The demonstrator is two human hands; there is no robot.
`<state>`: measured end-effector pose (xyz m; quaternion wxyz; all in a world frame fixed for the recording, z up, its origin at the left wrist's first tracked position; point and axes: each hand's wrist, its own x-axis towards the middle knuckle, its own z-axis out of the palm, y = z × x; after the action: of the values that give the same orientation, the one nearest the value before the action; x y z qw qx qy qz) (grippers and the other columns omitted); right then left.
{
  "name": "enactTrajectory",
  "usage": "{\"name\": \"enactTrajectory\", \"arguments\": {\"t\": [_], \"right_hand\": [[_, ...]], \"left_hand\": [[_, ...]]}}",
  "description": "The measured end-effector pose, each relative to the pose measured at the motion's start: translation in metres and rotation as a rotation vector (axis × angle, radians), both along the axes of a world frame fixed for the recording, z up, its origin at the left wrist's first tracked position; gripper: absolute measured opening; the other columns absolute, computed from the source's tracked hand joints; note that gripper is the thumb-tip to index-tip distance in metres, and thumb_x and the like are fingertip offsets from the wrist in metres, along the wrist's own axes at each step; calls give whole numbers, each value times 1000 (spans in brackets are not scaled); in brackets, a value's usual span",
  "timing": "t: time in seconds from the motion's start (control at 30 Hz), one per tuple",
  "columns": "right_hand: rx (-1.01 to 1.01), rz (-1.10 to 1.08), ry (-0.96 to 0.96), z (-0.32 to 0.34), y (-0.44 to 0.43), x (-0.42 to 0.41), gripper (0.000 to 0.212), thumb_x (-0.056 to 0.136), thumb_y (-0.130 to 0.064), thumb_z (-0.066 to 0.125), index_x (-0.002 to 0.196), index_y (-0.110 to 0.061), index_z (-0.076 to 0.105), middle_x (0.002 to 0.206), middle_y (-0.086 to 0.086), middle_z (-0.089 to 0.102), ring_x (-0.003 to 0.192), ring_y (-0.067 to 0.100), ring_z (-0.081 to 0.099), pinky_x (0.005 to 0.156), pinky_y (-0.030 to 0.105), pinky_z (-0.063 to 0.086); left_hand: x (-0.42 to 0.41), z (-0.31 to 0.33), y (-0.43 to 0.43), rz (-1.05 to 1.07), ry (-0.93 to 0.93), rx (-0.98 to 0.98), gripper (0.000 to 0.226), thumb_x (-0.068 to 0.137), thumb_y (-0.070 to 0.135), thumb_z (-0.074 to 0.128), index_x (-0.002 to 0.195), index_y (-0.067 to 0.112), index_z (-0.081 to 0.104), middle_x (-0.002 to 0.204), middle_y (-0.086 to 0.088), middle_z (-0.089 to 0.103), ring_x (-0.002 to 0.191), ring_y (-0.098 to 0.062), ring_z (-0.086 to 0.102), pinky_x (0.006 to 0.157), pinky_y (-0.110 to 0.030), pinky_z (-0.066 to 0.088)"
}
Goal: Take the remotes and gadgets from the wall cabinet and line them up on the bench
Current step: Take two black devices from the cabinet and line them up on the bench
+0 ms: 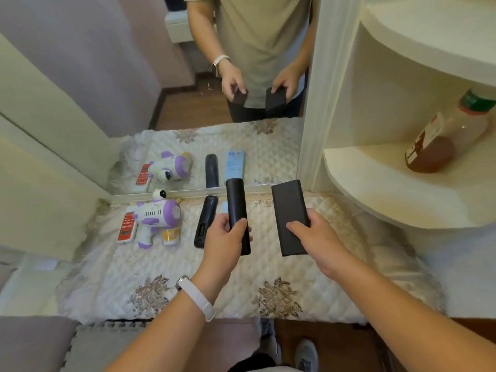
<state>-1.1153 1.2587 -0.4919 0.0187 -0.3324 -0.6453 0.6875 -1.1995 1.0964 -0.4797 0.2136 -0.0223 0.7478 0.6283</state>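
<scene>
My left hand [224, 237] grips a slim black remote [236, 202] held above the quilted bench [268, 277], pointing away from me. My right hand [316, 237] holds a flat black power bank [288, 210] just to its right. On the bench, in a row along the mirror, lie a red-and-white remote [126, 228], a white-and-purple toy gun [158, 217], a black remote [205, 221] and a light blue gadget [225, 208], mostly hidden behind the held remote.
A mirror [214, 103] stands behind the bench and doubles everything. To the right are rounded cream cabinet shelves [389, 183], with a drink bottle [445, 138] lying on one. Grey floor mats [80, 345] and my shoes lie below the bench edge.
</scene>
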Motion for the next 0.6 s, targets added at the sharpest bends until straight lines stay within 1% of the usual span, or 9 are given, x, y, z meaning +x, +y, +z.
{"name": "enactTrajectory", "arguments": {"t": [0.13, 0.2, 0.27, 0.37, 0.43, 0.53, 0.6], "right_hand": [[28, -11, -103, -27, 6, -22, 16, 92, -20, 60, 102, -32, 61, 103, -3, 71, 92, 17, 68, 84, 44, 58], [50, -5, -152, -42, 11, -32, 16, 93, -20, 60, 105, -31, 60, 104, -2, 70, 92, 17, 68, 84, 44, 58], [70, 6, -207, -57, 16, -41, 20, 93, -20, 60, 112, -27, 59, 105, -2, 69, 92, 17, 67, 82, 40, 58], [79, 3, -296, -80, 23, -51, 28, 94, -20, 60, 121, -27, 55, 108, -3, 66, 95, 17, 66, 80, 35, 55], [77, -19, -350, -95, 27, -56, 32, 93, -19, 61, 124, -23, 54, 108, -2, 66, 96, 19, 65, 79, 35, 54], [69, -54, -398, -110, 33, -64, 30, 93, -17, 61, 123, -19, 56, 104, -2, 66, 93, 17, 66, 70, 30, 52], [72, -69, -419, -117, 38, -68, 31, 93, -16, 63, 123, -18, 58, 103, -3, 67, 91, 15, 66, 68, 27, 52]], "left_hand": [[-29, -29, 7, -50, -94, -48, 9, 94, 16, 59, 101, 11, 60, 86, -12, 67, 70, -21, 67, 62, -28, 55], [-44, -45, 11, -80, -137, -84, 9, 93, 16, 59, 100, 11, 59, 86, -10, 66, 73, -22, 68, 65, -32, 57], [-58, -60, 16, -119, -189, -113, 8, 93, 17, 59, 99, 12, 59, 88, -11, 65, 77, -25, 68, 69, -36, 56], [-73, -84, 27, -144, -280, -168, 11, 92, 18, 59, 102, 14, 59, 91, -12, 67, 88, -30, 69, 73, -38, 55], [-80, -101, 34, -170, -334, -199, 15, 91, 19, 59, 106, 16, 59, 93, -11, 68, 88, -29, 67, 70, -37, 56], [-88, -119, 44, -214, -389, -221, 17, 92, 14, 57, 109, 16, 58, 98, -10, 67, 87, -24, 64, 62, -30, 49], [-92, -128, 50, -245, -411, -250, 18, 91, 11, 56, 108, 15, 58, 98, -9, 66, 87, -24, 64, 65, -34, 53]]}}
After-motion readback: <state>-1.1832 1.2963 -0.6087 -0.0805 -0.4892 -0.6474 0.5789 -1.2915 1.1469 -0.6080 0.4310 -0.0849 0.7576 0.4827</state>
